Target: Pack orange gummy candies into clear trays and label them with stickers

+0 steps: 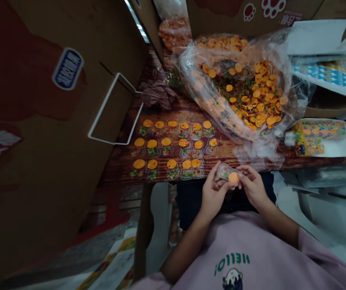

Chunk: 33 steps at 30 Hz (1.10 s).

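Both hands hold one small clear plastic case (223,170) in front of my body, just off the table's front edge. An orange disc (233,177) and small green bits show in it. My left hand (213,191) is closed around the case's left end and underside. The fingers of my right hand (253,185) pinch its right end beside the disc. On the table to the left lie rows of similar filled cases (186,164), each with an orange disc and green pieces. Several empty clear plastic shells (259,152) are piled just beyond my right hand.
A large open plastic bag (191,76) of orange discs and green bits fills the table's back. Cardboard (54,161) walls off the left, with a white wire frame (100,108) near it. At right lie a card with packed cases (336,147) and an open box (330,106).
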Available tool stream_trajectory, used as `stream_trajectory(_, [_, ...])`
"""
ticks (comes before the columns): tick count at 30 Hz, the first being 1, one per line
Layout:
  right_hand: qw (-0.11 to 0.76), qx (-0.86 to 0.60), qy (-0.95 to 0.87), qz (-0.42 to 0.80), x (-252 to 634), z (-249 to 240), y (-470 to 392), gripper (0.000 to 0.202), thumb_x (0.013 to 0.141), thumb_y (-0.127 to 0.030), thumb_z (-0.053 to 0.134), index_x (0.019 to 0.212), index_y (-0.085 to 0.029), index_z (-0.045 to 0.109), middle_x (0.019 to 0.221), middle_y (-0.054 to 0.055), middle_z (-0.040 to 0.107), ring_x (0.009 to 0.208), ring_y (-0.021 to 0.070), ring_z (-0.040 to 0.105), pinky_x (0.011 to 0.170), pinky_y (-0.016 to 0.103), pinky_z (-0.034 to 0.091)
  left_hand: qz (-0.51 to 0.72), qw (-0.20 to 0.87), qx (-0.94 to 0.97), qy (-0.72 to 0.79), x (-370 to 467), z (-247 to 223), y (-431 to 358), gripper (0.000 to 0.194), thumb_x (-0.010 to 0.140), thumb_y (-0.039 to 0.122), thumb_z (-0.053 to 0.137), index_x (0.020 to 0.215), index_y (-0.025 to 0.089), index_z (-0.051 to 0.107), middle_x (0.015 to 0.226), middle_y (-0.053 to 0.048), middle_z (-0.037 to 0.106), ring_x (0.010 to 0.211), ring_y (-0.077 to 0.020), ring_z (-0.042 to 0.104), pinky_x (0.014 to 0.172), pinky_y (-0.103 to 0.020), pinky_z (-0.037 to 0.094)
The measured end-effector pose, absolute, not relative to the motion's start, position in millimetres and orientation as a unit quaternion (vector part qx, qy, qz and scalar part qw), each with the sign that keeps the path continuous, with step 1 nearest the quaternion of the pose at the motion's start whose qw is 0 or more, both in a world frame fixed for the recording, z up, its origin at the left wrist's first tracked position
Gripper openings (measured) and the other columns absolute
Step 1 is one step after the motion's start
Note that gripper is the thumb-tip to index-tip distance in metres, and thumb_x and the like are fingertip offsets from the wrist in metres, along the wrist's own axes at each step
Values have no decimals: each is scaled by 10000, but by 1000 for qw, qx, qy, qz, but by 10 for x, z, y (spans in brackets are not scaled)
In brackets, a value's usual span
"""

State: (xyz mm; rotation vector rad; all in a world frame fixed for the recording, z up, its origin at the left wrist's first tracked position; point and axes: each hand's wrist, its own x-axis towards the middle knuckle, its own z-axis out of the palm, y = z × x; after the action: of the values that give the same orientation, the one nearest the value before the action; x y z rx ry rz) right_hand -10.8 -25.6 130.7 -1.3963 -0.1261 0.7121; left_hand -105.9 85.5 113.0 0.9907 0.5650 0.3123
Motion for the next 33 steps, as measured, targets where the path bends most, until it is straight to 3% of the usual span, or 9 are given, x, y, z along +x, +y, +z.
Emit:
stream_trajectory(4, [709, -600, -61, 366, -146, 1488, -274, 286, 861, -435, 781, 1012, -214, 680, 723, -47, 633, 480, 75, 536, 484, 214, 470, 214, 829, 481, 189, -1104, 1196, 883, 728, 850, 500, 806, 1470, 266, 505, 1406, -138, 638, 1168, -251, 695, 1002, -356, 562])
stream_trajectory(6, [692, -625, -100, 348, -163, 1549, -323, 285, 894, -459, 746, 1021, -212, 683, 780, -20, 667, 529, 94, 576, 502, 227, 499, 218, 838, 471, 168, -1103, 1184, 867, 682, 879, 534, 765, 1455, 268, 515, 1360, -137, 663, 1182, -266, 689, 1011, -385, 556])
stream_trajectory(9, [628, -696, -238, 255, -162, 1639, -444, 297, 918, -453, 726, 1106, -224, 709, 1033, 63, 713, 870, 179, 701, 705, 299, 605, 230, 844, 455, 168, -1085, 1154, 801, 656, 864, 555, 774, 1403, 271, 532, 1205, -110, 719, 1110, -265, 713, 964, -392, 570])
stream_trajectory(12, [534, -745, -383, 117, -133, 1724, -580, 239, 927, -357, 730, 1143, -253, 732, 1179, 94, 692, 1110, 235, 675, 921, 406, 601, 256, 827, 465, 185, -1053, 1163, 707, 607, 854, 555, 786, 1332, 272, 542, 1124, -83, 726, 1021, -230, 722, 902, -354, 576])
stream_trajectory(18, [470, -708, -527, 12, -43, 1790, -787, 263, 975, -136, 610, 1205, -229, 698, 1056, 86, 751, 911, 193, 694, 792, 359, 589, 259, 817, 487, 167, -982, 1265, 502, 387, 928, 484, 728, 1193, 263, 554, 1025, -37, 659, 888, -145, 641, 813, -267, 531])
stream_trajectory(24, [497, -708, -500, 41, -30, 1782, -949, 188, 997, -146, 551, 1105, -212, 690, 975, 77, 719, 870, 193, 656, 767, 365, 560, 211, 861, 421, 193, -904, 1399, 254, 334, 918, 491, 712, 1054, 267, 506, 969, -3, 524, 824, -130, 526, 785, -258, 480])
stream_trajectory(29, [590, -712, -372, 79, -147, 1738, -983, 150, 1015, -208, 537, 933, -205, 663, 862, 42, 649, 801, 169, 603, 729, 327, 508, 222, 877, 371, 209, -795, 1482, 58, 429, 859, 500, 780, 957, 252, 443, 918, 12, 450, 814, -124, 466, 756, -234, 449])
stream_trajectory(33, [662, -685, -272, 136, -233, 1734, -967, 148, 1005, -296, 586, 899, -212, 648, 911, 39, 640, 849, 169, 617, 730, 306, 515, 221, 896, 339, 184, -746, 1516, -16, 503, 813, 454, 849, 934, 249, 406, 898, 27, 423, 786, -102, 445, 722, -203, 437])
